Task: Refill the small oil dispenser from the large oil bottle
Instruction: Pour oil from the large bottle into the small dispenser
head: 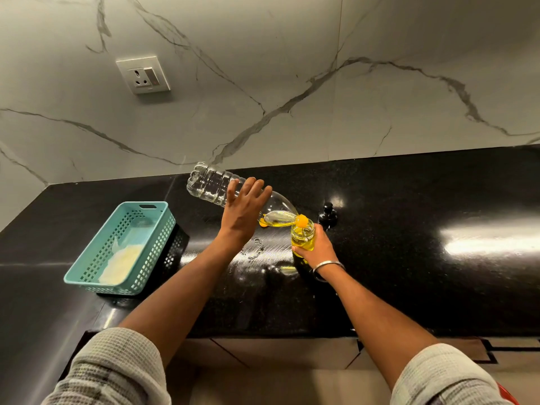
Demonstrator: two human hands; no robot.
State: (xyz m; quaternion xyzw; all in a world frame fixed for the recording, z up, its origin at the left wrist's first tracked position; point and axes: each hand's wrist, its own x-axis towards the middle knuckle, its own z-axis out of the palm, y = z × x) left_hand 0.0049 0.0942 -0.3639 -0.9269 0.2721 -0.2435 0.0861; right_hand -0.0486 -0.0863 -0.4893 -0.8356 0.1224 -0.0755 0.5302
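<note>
From where I sit watching the head camera, I take the small oil dispenser [303,238] as my landmark: it stands upright on the black granite counter [409,244], a clear glass jar about full of yellow oil, its mouth uncovered. The right hand [317,247] is wrapped around its lower body from the right side, fingers closed on the glass, with a metal bangle [328,266] on the wrist just behind it. Above and to the left of the dispenser, the large oil bottle [233,192] is tipped nearly flat, its base raised toward the marble wall and its orange neck [302,220] sitting right over the dispenser's mouth; only a shallow pool of oil lies in its shoulder. The left hand [244,210] clasps the bottle's midsection from above, fingers curled over it. I think a thin stream runs from neck to jar, but glare makes that hard to confirm. Just right of the dispenser and a little behind it, a black pump cap [328,214] stands on the counter, apart from the jar. Well to the dispenser's left sits a teal perforated basket [146,238] holding something pale. A wall socket [143,75] is mounted high up on the left.
</note>
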